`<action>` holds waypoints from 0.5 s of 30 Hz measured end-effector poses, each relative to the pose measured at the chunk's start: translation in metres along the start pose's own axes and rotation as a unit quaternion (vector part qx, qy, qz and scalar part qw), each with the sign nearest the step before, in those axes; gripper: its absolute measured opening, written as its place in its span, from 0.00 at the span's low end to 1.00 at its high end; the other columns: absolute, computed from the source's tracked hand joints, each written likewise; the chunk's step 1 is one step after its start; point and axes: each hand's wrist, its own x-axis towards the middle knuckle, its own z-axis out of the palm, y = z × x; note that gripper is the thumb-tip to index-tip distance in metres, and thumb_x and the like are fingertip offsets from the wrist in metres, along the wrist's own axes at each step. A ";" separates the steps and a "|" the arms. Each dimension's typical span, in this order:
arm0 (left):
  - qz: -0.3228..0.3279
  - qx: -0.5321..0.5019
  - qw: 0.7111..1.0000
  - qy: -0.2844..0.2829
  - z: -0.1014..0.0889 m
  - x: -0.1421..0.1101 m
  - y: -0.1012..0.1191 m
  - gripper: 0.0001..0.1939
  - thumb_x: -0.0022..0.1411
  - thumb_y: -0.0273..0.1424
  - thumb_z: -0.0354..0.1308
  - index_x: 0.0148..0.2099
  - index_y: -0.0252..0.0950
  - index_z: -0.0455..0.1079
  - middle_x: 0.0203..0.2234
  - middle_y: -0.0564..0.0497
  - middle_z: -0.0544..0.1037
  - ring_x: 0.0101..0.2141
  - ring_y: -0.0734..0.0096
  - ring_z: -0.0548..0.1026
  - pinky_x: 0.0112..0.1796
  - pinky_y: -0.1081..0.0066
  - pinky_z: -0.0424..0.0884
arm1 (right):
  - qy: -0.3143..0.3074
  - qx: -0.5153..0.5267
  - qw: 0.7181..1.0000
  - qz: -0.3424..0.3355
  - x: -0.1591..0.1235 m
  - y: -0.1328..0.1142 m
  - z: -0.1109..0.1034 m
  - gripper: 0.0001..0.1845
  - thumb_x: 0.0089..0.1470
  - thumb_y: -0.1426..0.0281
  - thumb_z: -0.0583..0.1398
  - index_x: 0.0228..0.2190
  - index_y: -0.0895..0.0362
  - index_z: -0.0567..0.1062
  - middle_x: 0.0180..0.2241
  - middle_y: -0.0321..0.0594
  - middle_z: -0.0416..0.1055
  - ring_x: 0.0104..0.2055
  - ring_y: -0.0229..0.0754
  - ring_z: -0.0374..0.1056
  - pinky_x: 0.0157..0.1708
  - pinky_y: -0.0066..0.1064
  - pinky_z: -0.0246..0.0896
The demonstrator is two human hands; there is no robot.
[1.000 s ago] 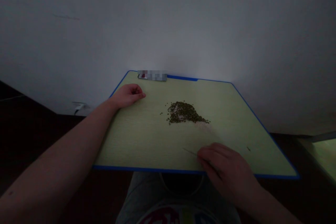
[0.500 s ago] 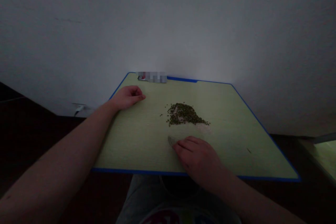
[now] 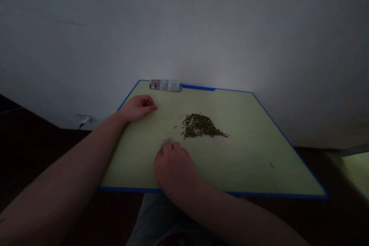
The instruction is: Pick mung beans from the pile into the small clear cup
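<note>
On the pale yellow-green table (image 3: 242,111) with a blue rim lies a heap of small greenish-brown seeds (image 3: 201,125), a few strays at its left. My left hand (image 3: 140,107) rests on the table left of the heap, fingers loosely curled toward the thumb, nothing visible in them. Nearer to me, front left of the heap, my right hand (image 3: 175,163) is closed on a small see-through object (image 3: 168,140). Only a pale curved edge of it shows past the fingers, so its kind stays unclear.
A phone-like flat object (image 3: 165,85), partly blurred out, lies at the back edge. A thin dark sliver (image 3: 271,165) lies at the front right. Behind the table stands a white wall (image 3: 196,27), with a plug in a socket (image 3: 84,119) at lower left.
My right hand has moved left across the table with the see-through object, turning so its knuckles point away from me. My left hand and the seed heap have stayed in place.
</note>
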 end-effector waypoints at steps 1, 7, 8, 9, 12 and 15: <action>-0.003 -0.001 1.000 0.001 0.000 -0.001 0.001 0.13 0.49 0.40 0.62 0.28 0.36 0.66 0.18 0.57 0.65 0.20 0.77 0.61 0.23 0.73 0.58 | -0.003 0.001 1.000 0.005 0.002 0.000 0.000 0.12 0.57 0.80 0.53 0.34 0.66 0.76 0.34 0.55 0.71 0.37 0.50 0.68 0.28 0.37 0.68; -0.001 0.002 1.000 -0.009 -0.001 -0.001 0.002 0.13 0.49 0.41 0.62 0.28 0.36 0.66 0.18 0.57 0.65 0.21 0.77 0.61 0.24 0.73 0.58 | -0.010 -0.009 0.998 0.055 -0.004 0.012 0.000 0.12 0.56 0.81 0.53 0.35 0.65 0.76 0.35 0.54 0.71 0.37 0.50 0.68 0.27 0.36 0.68; 0.000 0.002 1.000 -0.009 -0.001 -0.001 0.001 0.14 0.50 0.41 0.61 0.28 0.36 0.66 0.18 0.56 0.66 0.21 0.77 0.62 0.24 0.73 0.58 | -0.011 -0.012 0.998 0.057 -0.007 0.015 0.000 0.12 0.56 0.82 0.53 0.36 0.65 0.76 0.35 0.54 0.71 0.37 0.49 0.68 0.28 0.36 0.68; 0.000 0.002 1.000 -0.009 -0.001 0.000 0.000 0.14 0.50 0.41 0.61 0.28 0.36 0.66 0.18 0.56 0.66 0.21 0.77 0.62 0.24 0.73 0.58 | -0.013 -0.015 0.998 0.055 -0.011 0.017 0.000 0.12 0.55 0.82 0.53 0.36 0.64 0.76 0.36 0.54 0.71 0.36 0.49 0.68 0.28 0.37 0.68; 0.004 0.006 1.000 -0.008 -0.001 0.001 -0.003 0.14 0.50 0.41 0.61 0.29 0.36 0.66 0.19 0.56 0.66 0.22 0.76 0.63 0.24 0.73 0.59 | -0.017 -0.022 0.998 0.053 -0.023 0.023 0.001 0.12 0.55 0.83 0.54 0.37 0.65 0.76 0.37 0.55 0.72 0.37 0.49 0.67 0.30 0.38 0.68; 0.007 0.006 1.000 -0.008 -0.001 0.002 -0.005 0.14 0.50 0.41 0.61 0.29 0.36 0.67 0.20 0.55 0.67 0.22 0.76 0.64 0.24 0.73 0.59 | -0.009 -0.030 0.999 0.044 -0.034 0.026 0.002 0.12 0.54 0.83 0.56 0.38 0.65 0.76 0.36 0.54 0.72 0.37 0.50 0.67 0.30 0.38 0.68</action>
